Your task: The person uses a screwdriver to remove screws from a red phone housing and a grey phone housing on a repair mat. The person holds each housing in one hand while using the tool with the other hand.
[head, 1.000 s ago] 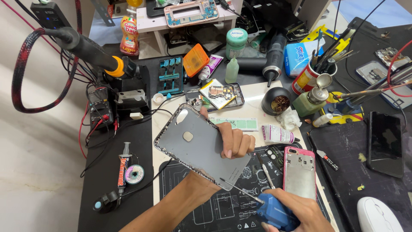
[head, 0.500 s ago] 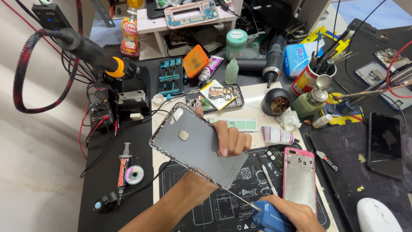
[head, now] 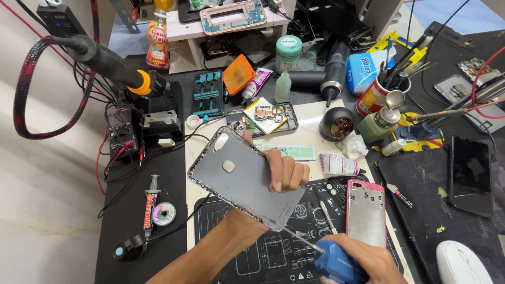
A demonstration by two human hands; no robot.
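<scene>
Change: our blue-handled screwdriver (head: 336,261) has risen toward the cover's lower edge.
Left hand (head: 281,169): we grip the grey metal phone back cover (head: 244,181).
Right hand (head: 368,257): we clasp the screwdriver.

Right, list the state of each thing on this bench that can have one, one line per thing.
Grey phone back cover: detached, tilted, held off the mat.
Left hand: gripping the cover's edge.
Right hand: closed on the blue-handled tool.
Blue-handled tool: tip at the cover's lower edge.
Pink-framed phone: lying flat, back open.
Black phone: screen dark, flat.
Opened phone: insides exposed.
</scene>
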